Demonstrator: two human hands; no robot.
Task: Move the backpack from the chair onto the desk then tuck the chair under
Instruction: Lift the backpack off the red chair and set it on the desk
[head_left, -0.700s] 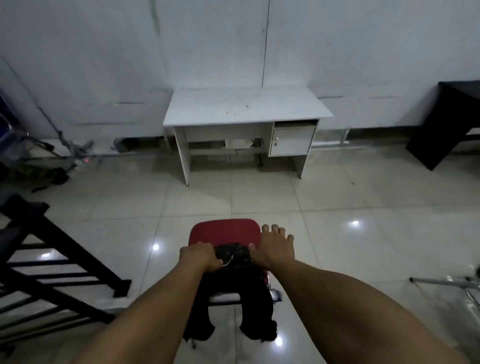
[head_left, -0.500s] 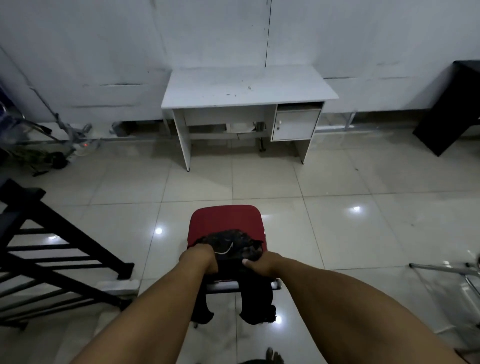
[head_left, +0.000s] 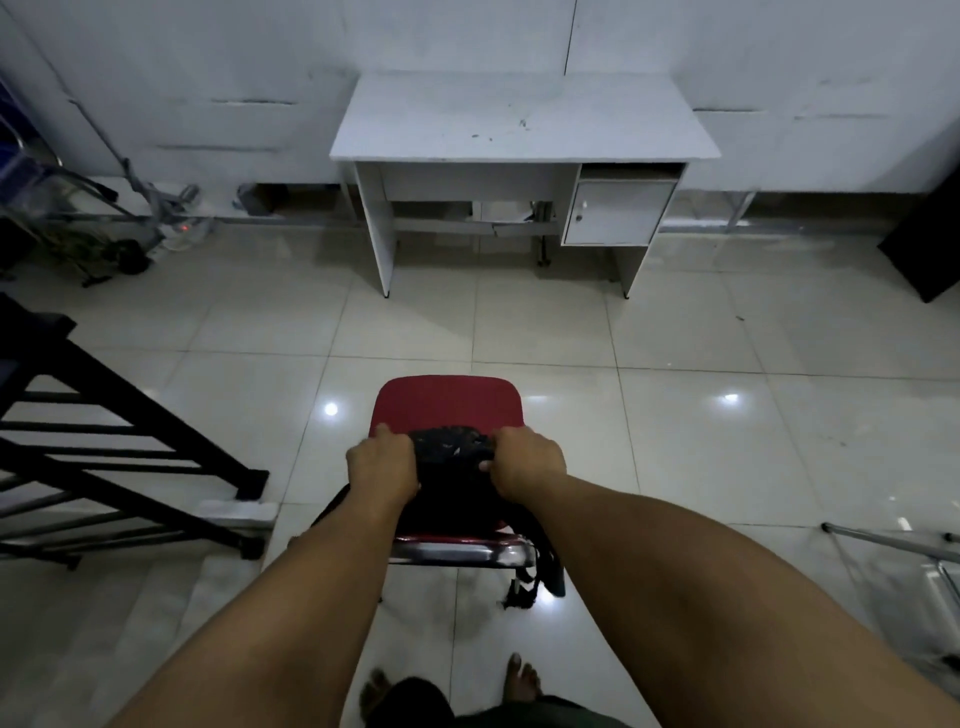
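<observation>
A black backpack (head_left: 451, 475) sits on the rear part of a red-seated chair (head_left: 445, 402) with a chrome frame, in the lower middle of the head view. My left hand (head_left: 382, 465) grips the backpack's left side and my right hand (head_left: 524, 462) grips its right side. Straps hang down behind the seat at the right. The white desk (head_left: 519, 117) stands against the far wall, well beyond the chair, with a bare top and a small cupboard on its right.
A black metal rack (head_left: 104, 452) lies on the floor to the left. Cables and clutter (head_left: 130, 228) sit at the far left wall. A dark piece of furniture (head_left: 930, 244) is at the right edge, a metal frame (head_left: 904, 551) at lower right. Tiled floor lies between chair and desk.
My right hand went from lying flat on the chair to gripping the backpack's right side. The bag's hanging lower parts have risen, and the view has drawn closer to the chair.
</observation>
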